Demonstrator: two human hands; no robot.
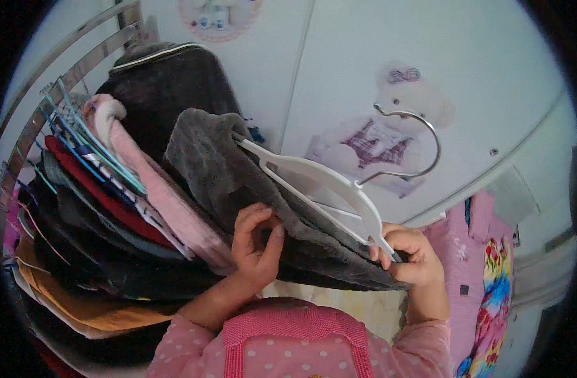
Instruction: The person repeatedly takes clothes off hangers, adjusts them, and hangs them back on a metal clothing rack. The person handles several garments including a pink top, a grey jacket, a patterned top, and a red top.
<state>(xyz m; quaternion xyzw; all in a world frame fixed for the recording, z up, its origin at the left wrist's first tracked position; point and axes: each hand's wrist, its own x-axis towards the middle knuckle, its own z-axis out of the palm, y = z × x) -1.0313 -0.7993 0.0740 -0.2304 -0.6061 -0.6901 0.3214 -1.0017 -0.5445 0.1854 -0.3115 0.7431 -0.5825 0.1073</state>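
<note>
A dark grey plush garment (pixel 212 151) hangs in front of me on a white plastic hanger (pixel 324 175) with a metal hook (pixel 435 141). The hook is free in the air and points up and right. My right hand (pixel 413 255) grips the hanger's near end, together with the garment's edge there. The hanger's far end goes into the garment's fold. My left hand (pixel 257 245) rests against the garment's near side, thumb and forefinger curled towards each other; whether it pinches the cloth is unclear.
To the left, several clothes crowd a metal rail (pixel 75 71), among them a pink fluffy garment (pixel 160 189) and an orange one (pixel 99 307). A black garment (pixel 175 90) hangs behind. Cabinet doors (pixel 345 47) with a teddy bear picture stand ahead. Pink fabric (pixel 458 269) lies at right.
</note>
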